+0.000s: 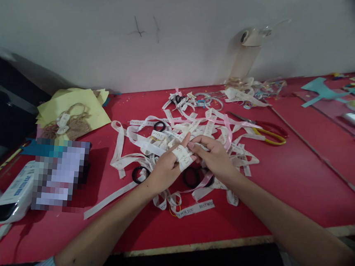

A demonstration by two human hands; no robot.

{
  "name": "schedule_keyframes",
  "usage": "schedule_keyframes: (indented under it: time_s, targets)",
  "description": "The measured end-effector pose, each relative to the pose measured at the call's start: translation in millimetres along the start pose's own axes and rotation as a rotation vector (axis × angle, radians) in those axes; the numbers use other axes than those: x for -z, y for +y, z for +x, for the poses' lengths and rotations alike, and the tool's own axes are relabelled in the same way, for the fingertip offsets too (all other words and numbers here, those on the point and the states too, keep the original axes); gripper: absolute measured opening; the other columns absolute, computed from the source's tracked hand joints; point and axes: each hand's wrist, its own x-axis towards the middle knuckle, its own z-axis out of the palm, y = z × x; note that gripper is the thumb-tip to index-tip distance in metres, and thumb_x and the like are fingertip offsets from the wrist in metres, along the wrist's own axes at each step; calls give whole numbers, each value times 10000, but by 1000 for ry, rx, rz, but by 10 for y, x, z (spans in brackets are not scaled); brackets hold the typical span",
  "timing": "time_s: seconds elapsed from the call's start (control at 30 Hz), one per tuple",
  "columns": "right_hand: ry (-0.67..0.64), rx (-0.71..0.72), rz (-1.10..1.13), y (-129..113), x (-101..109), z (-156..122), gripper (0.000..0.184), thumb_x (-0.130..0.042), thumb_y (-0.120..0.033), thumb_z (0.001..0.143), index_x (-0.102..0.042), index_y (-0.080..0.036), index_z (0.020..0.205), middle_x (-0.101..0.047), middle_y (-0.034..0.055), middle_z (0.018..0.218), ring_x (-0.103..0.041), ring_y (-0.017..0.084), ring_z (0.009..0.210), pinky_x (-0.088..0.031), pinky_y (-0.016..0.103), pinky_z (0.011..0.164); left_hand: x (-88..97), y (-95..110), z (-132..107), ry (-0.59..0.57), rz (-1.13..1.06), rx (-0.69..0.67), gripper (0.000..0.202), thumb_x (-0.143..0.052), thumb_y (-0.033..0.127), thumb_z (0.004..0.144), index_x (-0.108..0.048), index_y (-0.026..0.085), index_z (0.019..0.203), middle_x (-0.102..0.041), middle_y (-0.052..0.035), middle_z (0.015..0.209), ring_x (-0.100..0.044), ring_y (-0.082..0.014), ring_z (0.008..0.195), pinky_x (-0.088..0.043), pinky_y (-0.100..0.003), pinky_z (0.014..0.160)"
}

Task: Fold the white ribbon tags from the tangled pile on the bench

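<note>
Two hands met over the middle of the red tabletop (pixel 301 173): the left hand (pixel 164 169) had printed white ribbon (pixel 184 156) wound around its fingers, and the right hand (pixel 214 157) pinched that ribbon's end. Only a few turns seemed wound; a large tangle of ribbon strips (pixel 196 128) lay loose behind, with black rings (pixel 159 126) and scissors (pixel 266 130) toward the far edge, by a white wall (pixel 112 28)

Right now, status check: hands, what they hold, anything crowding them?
Left hand and right hand both pinch a white ribbon wound around left fingers. Ribbon pile and black rings beneath. Scissors lie apart, right side.
</note>
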Motion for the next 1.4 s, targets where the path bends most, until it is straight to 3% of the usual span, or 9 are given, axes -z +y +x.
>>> schedule_keyframes:
  time_s: [0.47, 0.8, 1.0, 1.17, 1.4]
  targets:
    - [-19, 11, -14, -1, -4, -3, 281, -559, -457, 842, -594, -180, 807, -506, -45, 540, -451, 70, 479, -371, 183, 452, -7, -1, -3, 13, -131, -12, 617, -474, 364, 901, -270, 208, 1463, -635, -70, 1187, -574, -196, 1047, -398, -311, 948]
    - [-13, 8, 15, 32, -7, 3, 253, -585, -439, 834, -591, -187, 808, -497, -54, 533, -445, 70, 477, -380, 187, 463, 5, -18, -12, 5, -131, -49, 596, -480, 294, 897, -283, 233, 1456, -527, -59, 1357, -520, -207, 1178, -344, -339, 1041]
    - [-10, 2, 7, 34, -10, 6, 246, -583, -430, 839, -595, -185, 820, -501, -53, 538, -447, 67, 475, -371, 183, 455, 5, -18, -8, 2, -98, -38, 592, -479, 284, 895, -290, 235, 1454, -514, -54, 1375, -491, -211, 1224, -322, -343, 1065]
    - [-8, 0, -3, 56, -5, 15, 230, -587, -418, 841, -602, -189, 826, -498, -57, 533, -449, 65, 473, -369, 179, 458, -4, -31, -4, -2, -87, -19, 603, -474, 287, 896, -267, 231, 1460, -551, -48, 1339, -554, -203, 1142, -375, -334, 1011]
    - [-5, 5, -16, 42, 0, 16, 237, -586, -420, 840, -602, -184, 825, -495, -59, 529, -451, 64, 471, -365, 178, 453, 10, 2, -4, 0, -73, -6, 596, -480, 303, 891, -291, 228, 1451, -536, -39, 1359, -512, -212, 1214, -354, -324, 1032]
